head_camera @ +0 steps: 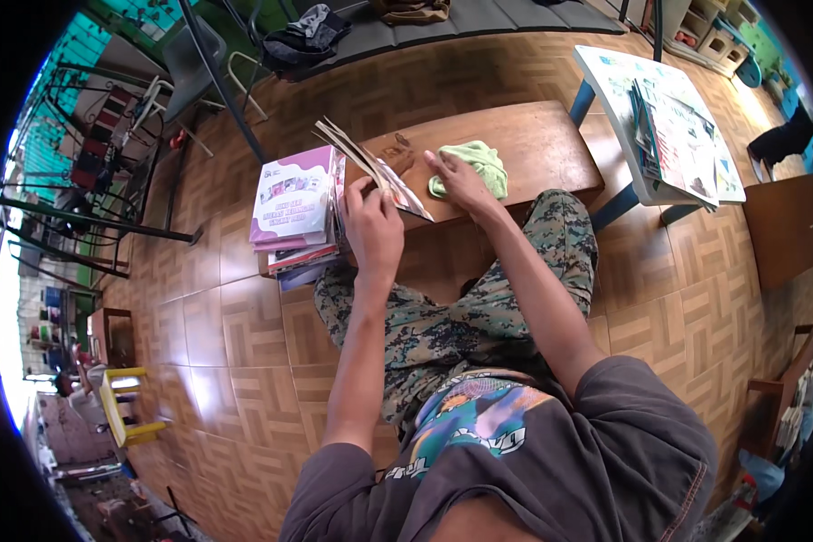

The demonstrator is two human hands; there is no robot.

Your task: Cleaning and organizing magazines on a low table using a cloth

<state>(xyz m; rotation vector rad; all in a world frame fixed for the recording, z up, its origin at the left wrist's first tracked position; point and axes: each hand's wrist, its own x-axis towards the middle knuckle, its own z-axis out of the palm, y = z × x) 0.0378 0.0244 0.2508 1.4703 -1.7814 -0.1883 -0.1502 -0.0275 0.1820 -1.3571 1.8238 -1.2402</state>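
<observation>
A low wooden bench (pixel 542 146) stands before my crossed legs. My left hand (pixel 376 227) holds a thin book (pixel 401 190) by its near edge. The book is tilted, its pages and covers partly spread, above the bench's left part. On the bench my right hand (pixel 466 184) grips a light green cloth (pixel 481 161), which bunches out on both sides of the hand. Some of the right fingers are hidden. Left of the held book rises a stack of books (pixel 295 193), topped by a purple and white cover that bears writing.
A small white table (pixel 603 74) with blue legs carries a pile of magazines (pixel 684 142) at the right. A grey mat (pixel 447 30) with clothing (pixel 308 37) lies at the far side. Metal frames (pixel 230 88) stand left. A person (pixel 88 400) sits near a yellow chair (pixel 118 406).
</observation>
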